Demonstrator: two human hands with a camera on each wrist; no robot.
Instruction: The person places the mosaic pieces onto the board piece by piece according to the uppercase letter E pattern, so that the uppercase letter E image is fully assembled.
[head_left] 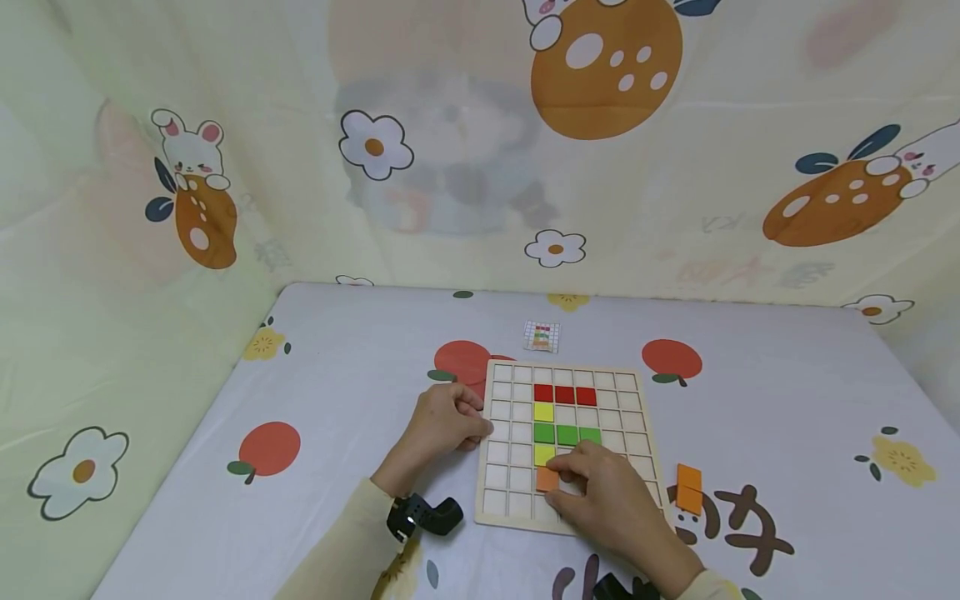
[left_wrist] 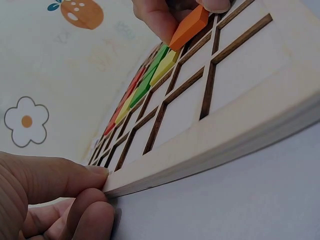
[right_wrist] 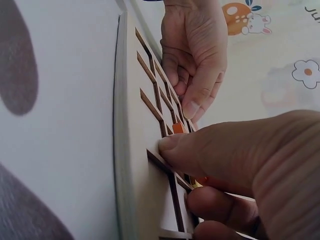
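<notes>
A wooden grid board (head_left: 510,523) with square cells lies on the table. My left hand (head_left: 447,417) holds its left edge, thumb on the rim and fingers curled at the side (left_wrist: 65,195). With thumb and fingertips, my right hand (head_left: 603,492) pinches an orange square tile (head_left: 547,480), seen tilted over a cell in the left wrist view. Directly above it sits a yellow tile (head_left: 543,455), then a row of green tiles (head_left: 567,435), another yellow tile (head_left: 543,412) and a row of red tiles (head_left: 564,395). In the right wrist view the hand hides most of the orange tile (right_wrist: 178,128).
Loose orange tiles (head_left: 688,489) lie on the tablecloth just right of the board. Behind the board is a small pattern card (head_left: 542,337) showing a coloured grid. A printed curtain (head_left: 465,183) hangs along the table's back edge.
</notes>
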